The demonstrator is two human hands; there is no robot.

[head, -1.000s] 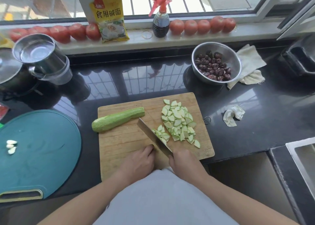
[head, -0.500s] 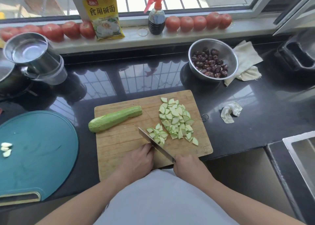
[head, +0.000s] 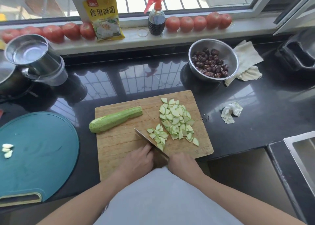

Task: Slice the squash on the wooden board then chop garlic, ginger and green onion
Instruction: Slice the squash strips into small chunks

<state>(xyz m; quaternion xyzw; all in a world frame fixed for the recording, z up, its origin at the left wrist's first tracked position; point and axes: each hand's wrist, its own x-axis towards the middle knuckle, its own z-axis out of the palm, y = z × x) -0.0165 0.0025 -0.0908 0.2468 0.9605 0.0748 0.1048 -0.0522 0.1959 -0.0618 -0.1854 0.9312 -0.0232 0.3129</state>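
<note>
A home kitchen: a glossy black stone counter [head: 255,122] runs beneath a barred window, whose pale sill [head: 153,39] holds a row of red tomatoes [head: 198,22], a yellow packet of baking soda [head: 103,16] and a red-topped spray bottle of dark liquid [head: 156,18]. A steel sink corner [head: 301,149] shows at right.

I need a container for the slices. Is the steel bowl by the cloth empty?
Not empty. The steel bowl holds a heap of dark red dried fruit covering its bottom.
</note>
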